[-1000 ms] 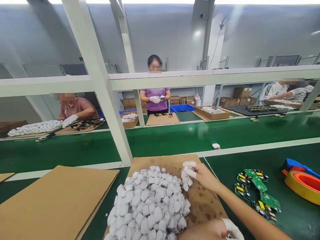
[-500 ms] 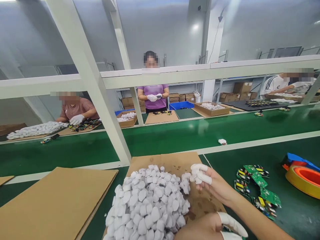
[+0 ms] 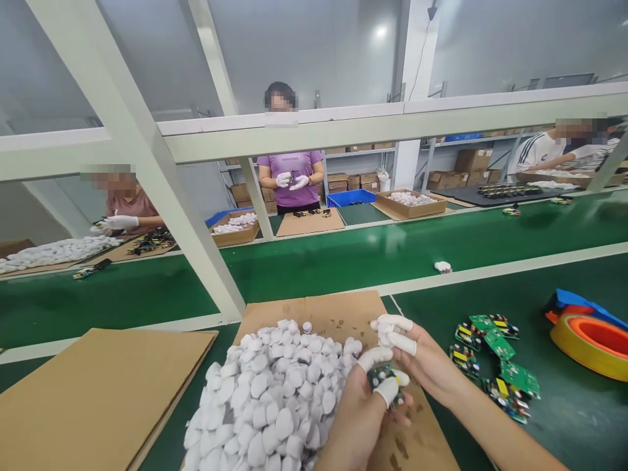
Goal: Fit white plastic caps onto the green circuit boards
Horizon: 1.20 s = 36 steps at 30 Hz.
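My left hand (image 3: 360,405) grips a small green circuit board (image 3: 383,381) with dark and yellow parts, thumb and fingers closed on its edges. Just above and to the right, my right hand (image 3: 417,353) has its fingertips pinched together around a small white piece, partly hidden by the fingers. White finger cots cover fingertips on both hands. To their left lies a big heap of small rounded white pieces (image 3: 275,399), resting on a brown cardboard sheet (image 3: 338,307). The two hands are close together over the right part of that sheet.
Several circuit boards (image 3: 500,343) lie on the right of the table, beside a tape roll (image 3: 589,343). Flat cardboard (image 3: 98,392) is at left. Beyond runs a green conveyor belt (image 3: 333,261) carrying a white-topped board (image 3: 442,267). A slanted post (image 3: 161,176) stands ahead; co-workers sit across.
My left hand has risen from the lower edge into view with the circuit board, up beside my right hand. My right hand stays pinched near the heap's right side. The view has shifted slightly.
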Tool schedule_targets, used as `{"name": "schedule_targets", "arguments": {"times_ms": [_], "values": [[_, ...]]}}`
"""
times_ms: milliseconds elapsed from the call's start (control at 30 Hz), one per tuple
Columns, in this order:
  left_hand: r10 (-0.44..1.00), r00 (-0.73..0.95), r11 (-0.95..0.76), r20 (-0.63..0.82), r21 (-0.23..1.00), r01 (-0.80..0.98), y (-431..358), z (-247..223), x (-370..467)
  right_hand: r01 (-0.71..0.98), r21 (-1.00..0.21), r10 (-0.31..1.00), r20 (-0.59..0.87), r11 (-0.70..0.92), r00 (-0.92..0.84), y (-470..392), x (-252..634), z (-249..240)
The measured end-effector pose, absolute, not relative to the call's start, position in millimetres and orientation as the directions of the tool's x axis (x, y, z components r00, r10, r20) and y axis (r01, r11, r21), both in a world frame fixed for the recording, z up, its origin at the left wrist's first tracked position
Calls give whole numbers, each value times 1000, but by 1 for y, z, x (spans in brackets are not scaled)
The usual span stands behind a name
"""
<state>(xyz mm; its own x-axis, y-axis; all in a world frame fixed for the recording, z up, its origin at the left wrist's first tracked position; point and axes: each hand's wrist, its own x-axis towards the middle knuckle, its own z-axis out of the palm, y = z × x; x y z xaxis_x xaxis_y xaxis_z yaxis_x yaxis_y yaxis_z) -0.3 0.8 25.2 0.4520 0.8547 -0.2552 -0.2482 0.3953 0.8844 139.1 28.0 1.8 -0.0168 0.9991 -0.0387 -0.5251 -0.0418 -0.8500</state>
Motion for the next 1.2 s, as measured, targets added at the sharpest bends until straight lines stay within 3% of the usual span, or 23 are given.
{"name": "schedule_targets", "arguments": {"times_ms": [500,767,900,1100,1200], "values": [[895,397,260,-205,961,-89,4,20,0,-329,-944,994,53,18,-97,20,134,9],[876,425,265,-228,964,-30,1,23,1,-305,-944,990,101,125,96,21,130,9],[877,419,269,-236,963,-20,0,25,0,-261,-952,985,138,161,103,20,131,9],[887,400,282,-229,956,-79,-1,23,2,-346,-918,981,173,193,88,17,133,8],[883,364,379,-296,907,-182,-1,25,3,-357,-918,980,198,175,-27,15,135,7]]}}
